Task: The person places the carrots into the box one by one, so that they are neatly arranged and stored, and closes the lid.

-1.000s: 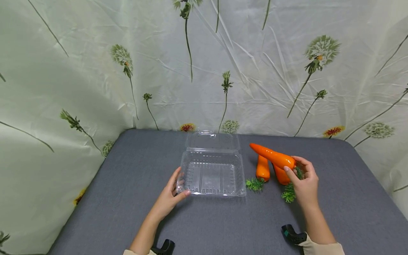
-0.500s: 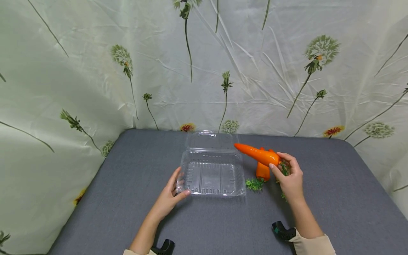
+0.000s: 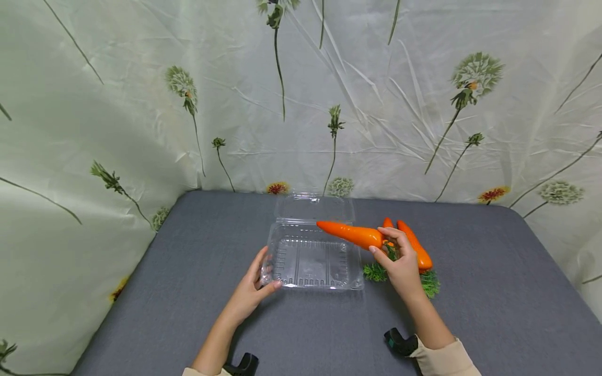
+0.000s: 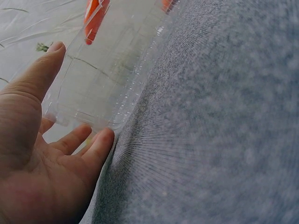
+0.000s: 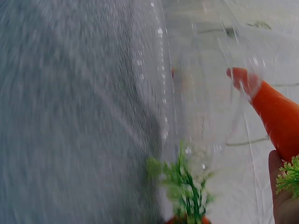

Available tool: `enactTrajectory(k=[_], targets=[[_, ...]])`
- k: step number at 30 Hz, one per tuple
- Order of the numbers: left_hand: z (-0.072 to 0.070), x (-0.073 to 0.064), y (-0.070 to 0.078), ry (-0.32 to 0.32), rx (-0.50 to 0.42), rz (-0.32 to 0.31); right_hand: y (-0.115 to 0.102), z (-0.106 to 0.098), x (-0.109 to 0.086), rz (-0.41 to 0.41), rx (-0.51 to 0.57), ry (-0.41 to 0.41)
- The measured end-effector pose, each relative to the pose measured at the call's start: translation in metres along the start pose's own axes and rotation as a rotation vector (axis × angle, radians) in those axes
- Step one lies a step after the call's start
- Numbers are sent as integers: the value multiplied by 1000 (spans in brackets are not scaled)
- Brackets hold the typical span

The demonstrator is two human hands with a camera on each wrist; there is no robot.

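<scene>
My right hand point(image 3: 402, 265) pinches a shiny orange carrot point(image 3: 347, 234) by its thick, leafy end. The carrot is raised, its tip pointing left over the back of a clear plastic clamshell box point(image 3: 311, 263). In the right wrist view, the same carrot point(image 5: 280, 116) slants up from the fingers. The box's lid point(image 3: 312, 208) is folded back toward the curtain. My left hand point(image 3: 246, 293) rests at the front left corner of the box, thumb along the front rim and fingers at the side. In the left wrist view, the left hand's fingers point(image 4: 99, 145) look relaxed against the plastic wall.
Behind the right hand, another carrot point(image 3: 416, 246) lies on the grey table point(image 3: 188, 271), with one more carrot tip point(image 3: 387, 223) beside it. Their green tops point(image 3: 374, 272) point toward the front. A flower-patterned curtain point(image 3: 301, 104) hangs along the table's back edge.
My right hand has carried the carrot leftward, from above the other carrots to over the box's back right part. The left hand and the box have stayed in place.
</scene>
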State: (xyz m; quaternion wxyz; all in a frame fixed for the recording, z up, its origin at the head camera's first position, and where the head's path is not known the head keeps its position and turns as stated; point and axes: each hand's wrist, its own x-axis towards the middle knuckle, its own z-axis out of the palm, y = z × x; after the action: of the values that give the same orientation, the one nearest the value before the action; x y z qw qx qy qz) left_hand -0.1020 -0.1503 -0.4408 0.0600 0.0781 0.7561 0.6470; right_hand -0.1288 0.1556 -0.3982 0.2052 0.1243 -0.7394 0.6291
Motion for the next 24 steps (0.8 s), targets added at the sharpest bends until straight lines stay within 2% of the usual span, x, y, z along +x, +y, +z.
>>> enactTrajectory(k=[11,24], targets=[[0,0,0,2,6,-7,-2,26,0,-9,50,-87],[0,-1,2,-4,11,-10,-4,47,7,69,64,-135]])
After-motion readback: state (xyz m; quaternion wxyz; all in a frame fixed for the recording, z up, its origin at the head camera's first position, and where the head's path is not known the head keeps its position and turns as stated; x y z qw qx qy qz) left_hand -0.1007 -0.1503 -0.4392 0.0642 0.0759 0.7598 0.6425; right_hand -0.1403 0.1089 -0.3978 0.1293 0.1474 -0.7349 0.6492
